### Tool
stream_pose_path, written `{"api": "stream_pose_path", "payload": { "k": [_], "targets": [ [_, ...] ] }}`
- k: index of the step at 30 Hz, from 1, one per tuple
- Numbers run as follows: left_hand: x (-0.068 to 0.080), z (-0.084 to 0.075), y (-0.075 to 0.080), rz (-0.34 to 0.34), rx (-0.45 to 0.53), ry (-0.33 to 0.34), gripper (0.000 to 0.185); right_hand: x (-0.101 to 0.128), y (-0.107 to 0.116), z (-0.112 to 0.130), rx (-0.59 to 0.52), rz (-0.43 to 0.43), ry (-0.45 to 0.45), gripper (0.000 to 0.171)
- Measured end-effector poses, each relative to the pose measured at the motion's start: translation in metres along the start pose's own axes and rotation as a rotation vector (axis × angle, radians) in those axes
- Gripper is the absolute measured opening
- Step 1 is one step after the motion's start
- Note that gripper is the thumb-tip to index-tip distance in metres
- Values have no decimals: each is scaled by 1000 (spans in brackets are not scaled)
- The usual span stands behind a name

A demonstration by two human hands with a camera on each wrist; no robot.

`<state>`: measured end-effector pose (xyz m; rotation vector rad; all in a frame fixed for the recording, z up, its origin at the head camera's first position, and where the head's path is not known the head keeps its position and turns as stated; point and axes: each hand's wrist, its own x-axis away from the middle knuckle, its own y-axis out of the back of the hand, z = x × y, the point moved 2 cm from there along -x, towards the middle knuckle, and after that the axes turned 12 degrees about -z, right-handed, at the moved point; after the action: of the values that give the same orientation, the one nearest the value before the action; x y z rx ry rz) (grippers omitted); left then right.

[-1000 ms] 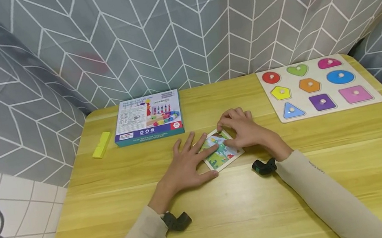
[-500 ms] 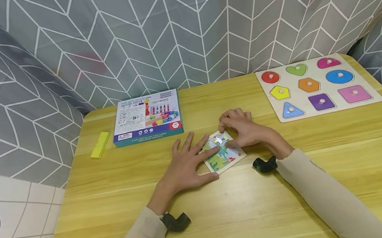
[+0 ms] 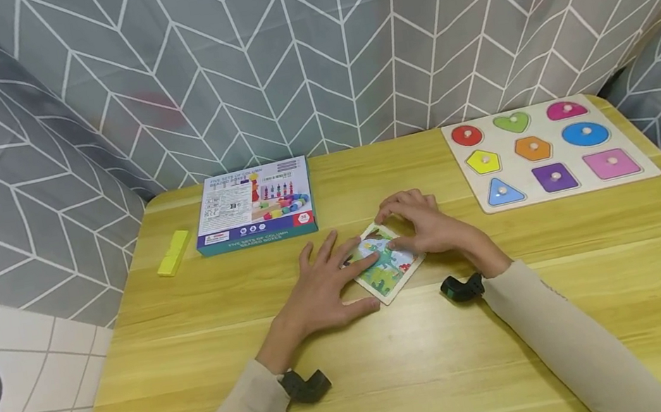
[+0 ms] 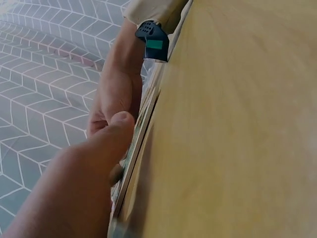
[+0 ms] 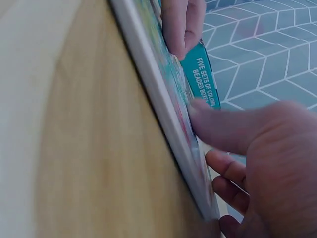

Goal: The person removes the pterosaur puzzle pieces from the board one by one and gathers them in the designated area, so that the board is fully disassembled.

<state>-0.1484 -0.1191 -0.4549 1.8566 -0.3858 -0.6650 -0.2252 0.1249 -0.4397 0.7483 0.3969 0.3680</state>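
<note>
A small square jigsaw puzzle (image 3: pixel 388 281) with a dinosaur picture and a pale border lies on the table, one corner towards the person. My left hand (image 3: pixel 323 294) has its fingers spread, the fingertips reaching over the puzzle's left part and the thumb by its near corner. On the far right side, my right hand (image 3: pixel 431 228) has its thumb on the picture and its other fingers curled at the edge. The right wrist view shows that thumb (image 5: pixel 218 124) on the puzzle's face (image 5: pixel 171 82). Fingers hide parts of the picture.
A beaded-toy box (image 3: pixel 254 207) stands behind the left hand, with a yellow block (image 3: pixel 174 253) to its left. At the back right lies a wooden shape board (image 3: pixel 511 172) with knobbed pieces. A grey patterned curtain (image 3: pixel 320 51) hangs behind the wooden table (image 3: pixel 395 381).
The puzzle has turned a little counterclockwise, its near corner shifting right and its right corner rising. Both hands have stayed at about the same spots on it.
</note>
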Motion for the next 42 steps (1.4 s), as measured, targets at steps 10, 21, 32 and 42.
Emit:
{"api": "stream_pose_path", "payload": {
  "k": [10, 21, 32, 42],
  "targets": [
    [0, -1, 0, -32, 51, -11, 63, -2, -4, -4, 57, -116, 94, 25],
    [-1, 3, 1, -49, 40, -13, 47, -2, -12, 2, 118, -179, 118, 25],
    [-3, 4, 0, -58, 16, -28, 49, -1, -16, 9, 124, -99, 109, 36],
    [-5, 3, -1, -37, 17, -9, 48, -2, -17, 14, 104, -60, 97, 34]
  ]
}}
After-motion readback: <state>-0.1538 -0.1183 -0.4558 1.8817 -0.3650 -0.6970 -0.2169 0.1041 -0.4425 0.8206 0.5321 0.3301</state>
